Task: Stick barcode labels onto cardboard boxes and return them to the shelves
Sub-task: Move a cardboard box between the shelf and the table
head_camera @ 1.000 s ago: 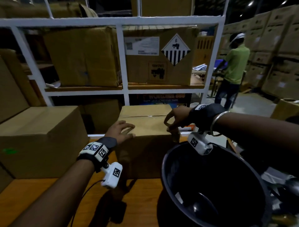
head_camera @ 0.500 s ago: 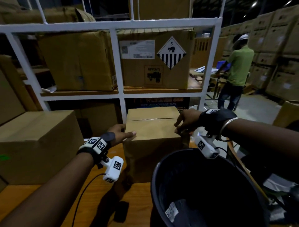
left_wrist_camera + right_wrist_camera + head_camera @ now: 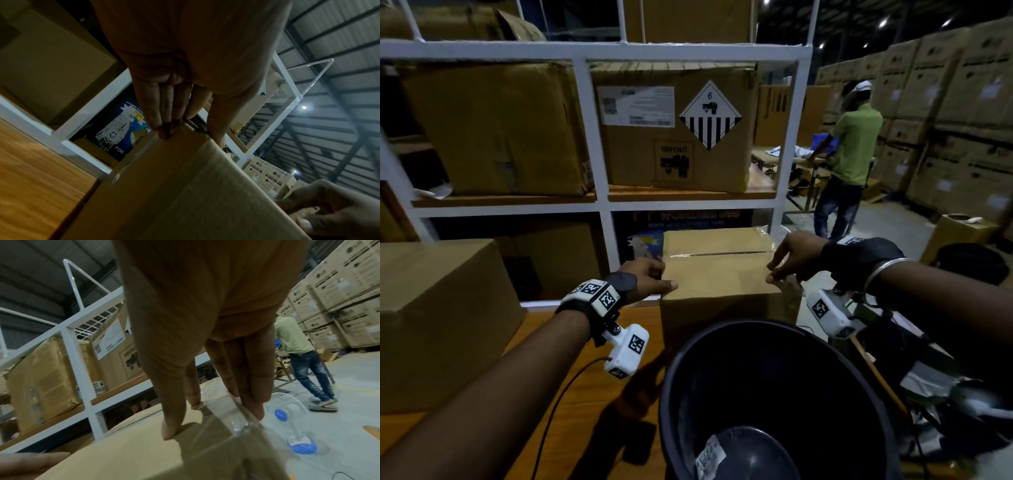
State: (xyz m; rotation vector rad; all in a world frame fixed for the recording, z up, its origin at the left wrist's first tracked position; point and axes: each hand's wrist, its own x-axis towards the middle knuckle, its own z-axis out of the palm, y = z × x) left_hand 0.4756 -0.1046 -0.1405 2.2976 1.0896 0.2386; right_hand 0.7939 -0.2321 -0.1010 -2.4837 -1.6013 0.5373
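Both hands are being shifted outward: left hand [image 3: 645, 275] and right hand [image 3: 792, 258] fingers are being clamped on the stiff, seemingly light cardboard box [image 3: 722, 274] at nine and three o'clock.

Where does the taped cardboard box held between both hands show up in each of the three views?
Head: the taped cardboard box sits at centre, left hand on its left edge, right hand at its right corner.
Left wrist: it fills the lower middle, below the fingers.
Right wrist: its top spans the bottom.
Shared landmark: the white shelf frame.
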